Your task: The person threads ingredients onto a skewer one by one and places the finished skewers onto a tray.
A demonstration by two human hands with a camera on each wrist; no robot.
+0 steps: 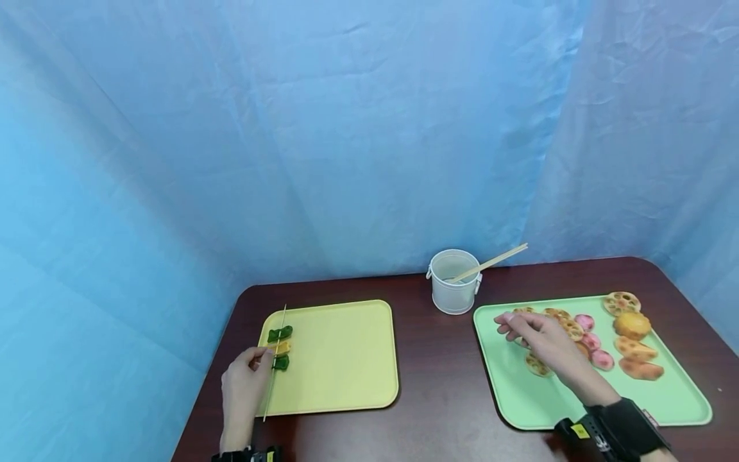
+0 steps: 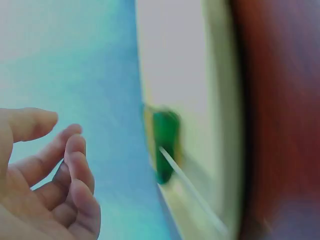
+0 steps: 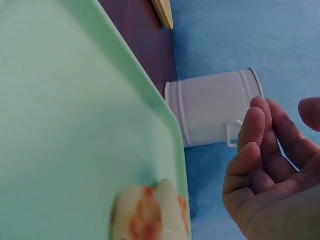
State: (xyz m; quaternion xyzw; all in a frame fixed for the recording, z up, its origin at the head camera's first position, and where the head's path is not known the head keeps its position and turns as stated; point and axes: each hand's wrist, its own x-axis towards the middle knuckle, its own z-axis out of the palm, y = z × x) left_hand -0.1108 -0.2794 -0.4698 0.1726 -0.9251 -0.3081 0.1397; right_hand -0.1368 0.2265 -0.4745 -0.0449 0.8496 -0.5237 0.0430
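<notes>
On the left side of the yellow tray [image 1: 340,359] lies a thin skewer [image 1: 269,398] with a yellow piece [image 1: 282,347] between two dark green pieces [image 1: 281,364]. My left hand [image 1: 244,388] is beside it, fingertips overlapping the skewer in the head view. In the left wrist view, a gap shows between thumb and fingers of that left hand [image 2: 55,195], which holds nothing. Over the green tray [image 1: 537,407] hovers my right hand [image 1: 545,343], empty, fingers loosely bent. Brown lotus root slices [image 1: 535,366] lie beneath and around it, partly hidden.
Behind, between the trays, stands a white metal bucket [image 1: 447,300] with wooden sticks [image 1: 496,259] leaning out. Pink round pieces [image 1: 602,359], a yellow lump [image 1: 632,326] and tan pieces [image 1: 641,369] fill the green tray's right part. Blue cloth [image 1: 369,160] hangs behind the dark table [image 1: 435,398].
</notes>
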